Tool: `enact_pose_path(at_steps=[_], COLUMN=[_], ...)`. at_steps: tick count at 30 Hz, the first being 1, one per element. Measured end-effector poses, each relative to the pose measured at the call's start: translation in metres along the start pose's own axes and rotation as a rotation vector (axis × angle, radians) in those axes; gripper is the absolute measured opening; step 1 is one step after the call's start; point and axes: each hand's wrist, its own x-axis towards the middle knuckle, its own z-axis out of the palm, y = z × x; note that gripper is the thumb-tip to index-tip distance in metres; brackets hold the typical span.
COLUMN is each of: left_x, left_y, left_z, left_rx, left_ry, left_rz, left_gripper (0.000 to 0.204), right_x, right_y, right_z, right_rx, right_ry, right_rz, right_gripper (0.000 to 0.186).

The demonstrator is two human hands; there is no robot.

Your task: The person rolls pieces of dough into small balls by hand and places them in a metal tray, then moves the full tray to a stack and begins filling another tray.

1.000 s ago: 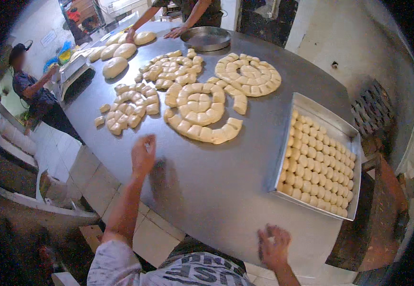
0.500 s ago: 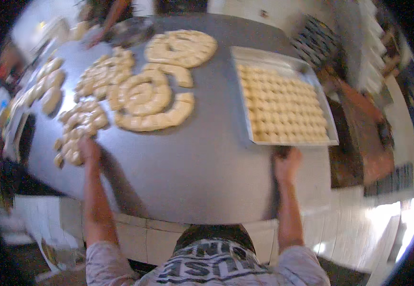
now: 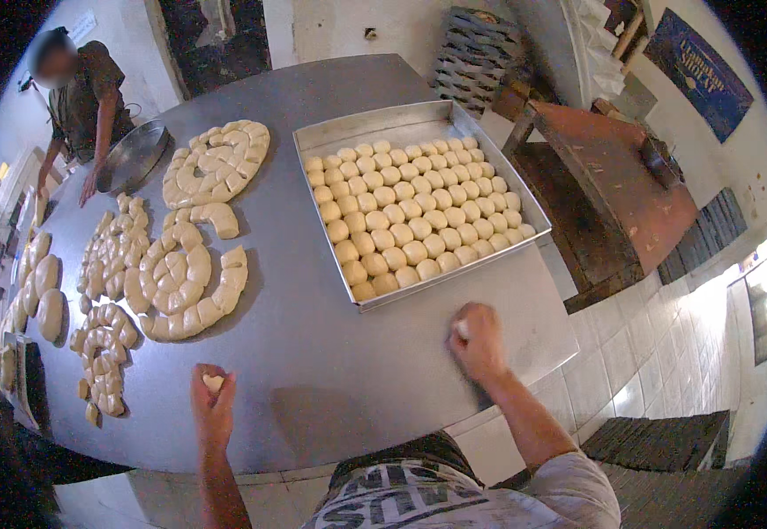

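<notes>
My left hand point(image 3: 211, 410) is closed around a piece of dough point(image 3: 213, 383), above the near part of the metal table point(image 3: 313, 370). Only a pale bit of it shows at the top of the fist. Just short of the tray's near edge, my right hand point(image 3: 482, 346) is curled over another dough piece point(image 3: 462, 329), mostly hidden by the fingers. A square metal tray point(image 3: 367, 124) holds rows of round dough balls point(image 3: 420, 227), with a bare strip along its far side. Left of it lie a coil of cut dough point(image 3: 172, 280) and smaller cut pieces point(image 3: 104, 353).
Another cut dough coil point(image 3: 216, 163) lies farther back, beside a round pan point(image 3: 134, 157). Larger dough lumps point(image 3: 41, 286) sit at the far left, near a person point(image 3: 92, 97) leaning on the table. A brown wooden table point(image 3: 617, 185) stands to the right.
My left hand has come away from the small cut pieces, bringing one along. My right hand has left the tray's near edge. The view has turned toward the right.
</notes>
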Motion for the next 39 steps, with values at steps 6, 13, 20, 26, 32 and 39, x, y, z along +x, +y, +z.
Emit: enact_pose_path(at_steps=[6, 13, 20, 26, 32, 39], left_x=[0.020, 0.007, 0.001, -0.011, -0.015, 0.039], left_y=[0.033, 0.043, 0.062, 0.036, 0.045, -0.084], left_z=[0.094, 0.114, 0.153, 0.136, 0.101, -0.134], left_rx=[-0.092, -0.305, -0.111, 0.038, -0.118, 0.859], left_ry=[-0.135, -0.072, -0.109, -0.160, -0.675, 0.775], left_rz=[-0.113, -0.232, -0.345, -0.237, -0.399, 0.060], left_gripper=[0.022, 0.021, 0.013, 0.033, 0.040, 0.032], right_x=[0.001, 0.157, 0.358, 0.242, 0.055, 0.002], right_y=[0.007, 0.056, 0.110, -0.031, -0.070, -0.031], right_z=[-0.020, -0.077, 0.039, 0.019, 0.014, 0.004], right_rx=[-0.045, 0.876, 0.178, 0.869, 0.828, -0.181], right_ry=[-0.099, -0.013, 0.261, -0.293, -0.803, -0.332], right_rz=[-0.049, 0.164, 0.021, -0.215, -0.234, -0.282], right_gripper=[0.026, 0.024, 0.024, 0.030, 0.028, 0.040])
